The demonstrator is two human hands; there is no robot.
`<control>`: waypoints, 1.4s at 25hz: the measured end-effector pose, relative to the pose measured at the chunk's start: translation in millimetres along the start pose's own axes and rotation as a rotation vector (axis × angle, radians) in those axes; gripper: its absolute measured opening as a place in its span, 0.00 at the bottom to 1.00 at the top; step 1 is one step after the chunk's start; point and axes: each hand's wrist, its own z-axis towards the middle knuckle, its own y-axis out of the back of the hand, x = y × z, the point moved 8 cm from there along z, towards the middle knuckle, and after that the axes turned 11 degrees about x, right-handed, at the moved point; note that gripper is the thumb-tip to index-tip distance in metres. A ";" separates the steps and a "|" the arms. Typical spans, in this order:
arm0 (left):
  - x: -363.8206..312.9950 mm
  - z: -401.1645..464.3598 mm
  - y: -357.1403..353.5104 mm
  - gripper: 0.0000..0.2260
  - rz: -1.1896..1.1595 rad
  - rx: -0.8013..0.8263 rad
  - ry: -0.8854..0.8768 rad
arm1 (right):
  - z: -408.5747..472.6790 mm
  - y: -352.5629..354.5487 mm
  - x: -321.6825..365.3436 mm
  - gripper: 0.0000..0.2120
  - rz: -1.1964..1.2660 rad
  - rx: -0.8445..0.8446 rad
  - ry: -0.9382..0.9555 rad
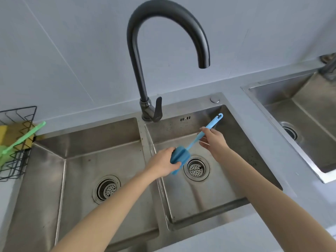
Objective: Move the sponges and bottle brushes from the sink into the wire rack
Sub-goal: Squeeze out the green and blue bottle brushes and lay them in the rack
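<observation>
I hold the blue bottle brush (189, 148) over the right basin of the sink (209, 190), one hand at each end. My left hand (164, 163) wraps the dark blue sponge head at the low, near end, fingers and thumb curled round it. My right hand (213, 140) pinches the thin handle partway up, thumb and forefinger pressed on it, the other fingers loosely spread below. The brush is off the basin floor, above the drain strainer (196, 168).

Its long axis runs on a slant: head down and toward me on the left, handle rising away to the right, the hooked tip near the far right corner of the basin. So the handle points away from where the brush has to go.

The wire rack (17, 142) stands on the desk well off to the left, past the whole left basin, and it already carries yellow sponges (11, 132) and a green bottle brush (23, 137). My left hand is the nearer one to it. I judge that the coming move is a long sweep leftward led by the left grip, with the right letting go, and the trailing handle must clear the faucet (151, 110).
</observation>
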 end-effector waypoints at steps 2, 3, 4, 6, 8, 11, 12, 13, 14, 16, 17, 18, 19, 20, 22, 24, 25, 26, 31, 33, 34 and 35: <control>6.1 -13.1 14.5 0.23 0.006 -0.050 -0.001 | -8.0 -3.8 15.7 0.06 -0.003 -0.001 0.045; 8.9 -19.8 20.8 0.23 -0.003 -0.070 -0.006 | -12.2 -7.4 22.2 0.07 -0.011 0.006 0.064; 12.6 -26.5 25.7 0.24 -0.014 -0.087 -0.010 | -16.4 -12.0 26.8 0.07 -0.025 0.017 0.078; 22.1 -43.3 35.8 0.24 -0.029 -0.125 -0.017 | -25.7 -26.0 32.9 0.08 -0.063 0.052 0.098; 36.0 -60.4 43.2 0.25 -0.028 -0.151 -0.004 | -33.2 -42.2 34.9 0.07 -0.087 0.091 0.113; 62.5 -88.9 48.9 0.25 -0.037 -0.174 0.030 | -45.4 -68.3 31.8 0.08 -0.108 0.129 0.124; 70.9 -97.7 50.6 0.25 -0.045 -0.186 0.039 | -48.9 -76.8 30.2 0.08 -0.118 0.141 0.124; 78.8 -106.4 53.1 0.25 -0.048 -0.204 0.046 | -52.6 -86.3 28.9 0.08 -0.128 0.159 0.122; 86.5 -114.6 54.9 0.25 -0.051 -0.222 0.056 | -56.3 -95.7 27.1 0.08 -0.132 0.179 0.119; 102.0 -131.8 59.2 0.25 -0.061 -0.262 0.079 | -63.4 -116.4 23.6 0.08 -0.132 0.214 0.113; 109.5 -139.5 60.7 0.25 -0.070 -0.279 0.089 | -66.8 -126.1 22.3 0.09 -0.135 0.225 0.111; 116.9 -147.2 62.6 0.25 -0.080 -0.295 0.099 | -70.0 -135.7 21.3 0.09 -0.142 0.234 0.112; 123.9 -154.1 63.9 0.26 -0.087 -0.308 0.108 | -73.4 -144.7 20.5 0.08 -0.150 0.244 0.115; 132.0 -162.4 66.0 0.26 -0.088 -0.325 0.118 | -77.1 -154.9 19.6 0.08 -0.157 0.256 0.123; 147.5 -177.5 70.8 0.26 -0.079 -0.349 0.131 | -83.6 -173.0 17.3 0.07 -0.163 0.271 0.137; 161.3 -190.9 75.3 0.26 -0.070 -0.363 0.149 | -89.7 -187.3 13.9 0.07 -0.173 0.280 0.137; 170.2 -200.2 77.8 0.25 -0.078 -0.375 0.152 | -93.7 -197.4 11.5 0.06 -0.186 0.286 0.144; 178.7 -211.2 81.7 0.25 -0.094 -0.385 0.147 | -98.1 -209.2 9.8 0.05 -0.199 0.292 0.151; 203.6 -248.0 104.7 0.22 -0.140 -0.475 0.096 | -111.9 -244.4 6.9 0.06 -0.192 0.304 0.163; 215.5 -263.2 119.1 0.22 -0.118 -0.535 0.115 | -118.2 -263.2 8.7 0.06 -0.162 0.319 0.154; 221.2 -270.7 126.5 0.22 -0.115 -0.563 0.122 | -121.0 -273.3 9.9 0.07 -0.149 0.330 0.150; 227.6 -278.6 134.3 0.22 -0.117 -0.588 0.124 | -123.7 -284.5 11.8 0.07 -0.142 0.343 0.154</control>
